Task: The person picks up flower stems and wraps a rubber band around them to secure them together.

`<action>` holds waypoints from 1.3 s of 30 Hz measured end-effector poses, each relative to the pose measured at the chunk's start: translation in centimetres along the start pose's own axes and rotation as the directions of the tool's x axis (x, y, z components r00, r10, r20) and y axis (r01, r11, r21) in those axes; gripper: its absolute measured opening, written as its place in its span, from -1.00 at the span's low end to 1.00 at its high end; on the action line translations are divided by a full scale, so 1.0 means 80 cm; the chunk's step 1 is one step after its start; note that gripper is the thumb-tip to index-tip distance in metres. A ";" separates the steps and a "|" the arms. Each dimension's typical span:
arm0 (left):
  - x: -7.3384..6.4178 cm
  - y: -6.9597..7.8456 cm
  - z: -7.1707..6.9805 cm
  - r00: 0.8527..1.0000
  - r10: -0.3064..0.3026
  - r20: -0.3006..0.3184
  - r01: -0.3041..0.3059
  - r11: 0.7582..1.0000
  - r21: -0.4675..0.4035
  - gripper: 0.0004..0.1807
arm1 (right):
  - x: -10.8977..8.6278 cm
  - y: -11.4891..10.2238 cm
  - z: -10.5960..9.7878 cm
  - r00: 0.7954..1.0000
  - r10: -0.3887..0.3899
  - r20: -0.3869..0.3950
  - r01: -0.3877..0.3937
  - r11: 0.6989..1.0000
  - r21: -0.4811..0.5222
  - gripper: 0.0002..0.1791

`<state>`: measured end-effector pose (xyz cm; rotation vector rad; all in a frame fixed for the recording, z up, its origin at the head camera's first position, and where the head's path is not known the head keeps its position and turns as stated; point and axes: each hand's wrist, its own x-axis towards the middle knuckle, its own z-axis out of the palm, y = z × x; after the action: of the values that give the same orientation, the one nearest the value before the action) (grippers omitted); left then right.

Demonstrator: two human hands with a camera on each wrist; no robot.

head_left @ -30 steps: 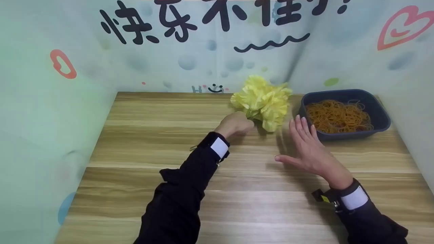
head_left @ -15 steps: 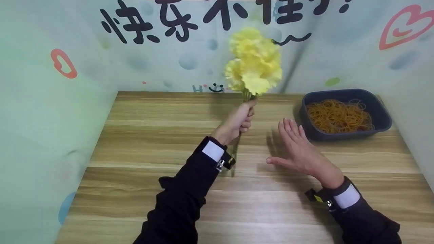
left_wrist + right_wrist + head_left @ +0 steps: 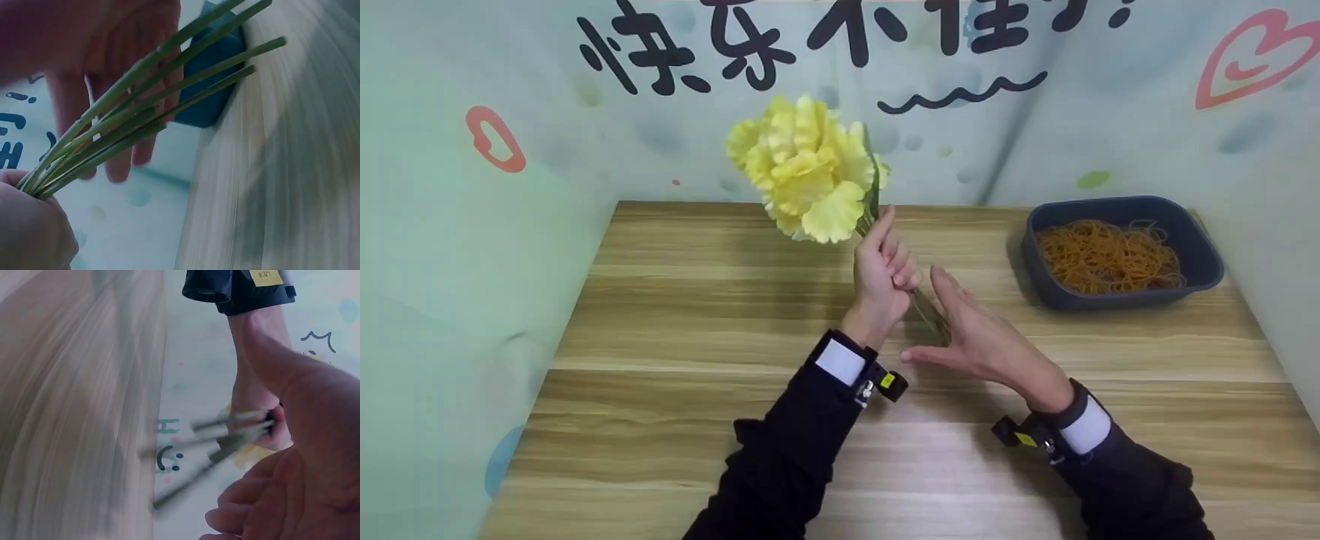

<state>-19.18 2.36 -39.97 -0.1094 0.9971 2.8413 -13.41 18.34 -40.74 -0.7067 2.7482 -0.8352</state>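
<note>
Yellow artificial flowers (image 3: 806, 176) lean up and to the left above the far part of the table, bunched into a bouquet. My left hand (image 3: 883, 274) grips their stems just below the blooms. Several green stems (image 3: 163, 84) fan out from that fist in the left wrist view, their cut ends free. Beside the stem ends is my right hand (image 3: 986, 337), fingers straight and thumb spread. Whether it touches the stems cannot be told; in the right wrist view the stems (image 3: 219, 444) are blurred and lie past the palm.
A dark blue plastic basin (image 3: 1117, 300) of tan rubber bands (image 3: 1110, 255) stands at the back right of the wooden table (image 3: 675, 360). A printed cloth wall (image 3: 660, 142) borders the table's back edge.
My left hand has lifted the flowers off the table and tilted the blooms over to the left, swinging the stems rightward. My right hand has moved left, toward the stem ends.
</note>
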 end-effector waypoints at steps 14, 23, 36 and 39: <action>-0.038 0.001 -0.004 0.987 0.098 0.124 -0.052 0.942 -0.332 -0.37 | 0.006 -0.004 0.005 0.989 -0.100 -0.112 0.084 0.986 -0.142 -0.22; -0.041 0.012 -0.013 0.998 0.004 -0.063 -0.027 0.931 -0.363 -0.37 | -0.001 -0.014 0.001 0.991 -0.049 -0.127 0.002 0.938 -0.347 -0.72; -0.044 0.008 -0.014 0.998 0.056 -0.035 -0.066 0.884 -0.463 -0.28 | -0.010 -0.014 0.004 0.951 -0.192 -0.241 0.085 0.915 -0.396 -0.49; -0.047 0.004 -0.010 0.997 0.072 -0.016 -0.072 0.888 -0.455 -0.29 | -0.010 -0.014 0.004 0.945 -0.205 -0.256 0.095 0.918 -0.385 -0.48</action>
<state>-15.46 1.25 -40.03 -0.1160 0.3159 3.0848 -12.13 17.75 -40.34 -0.9427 3.1995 -0.4787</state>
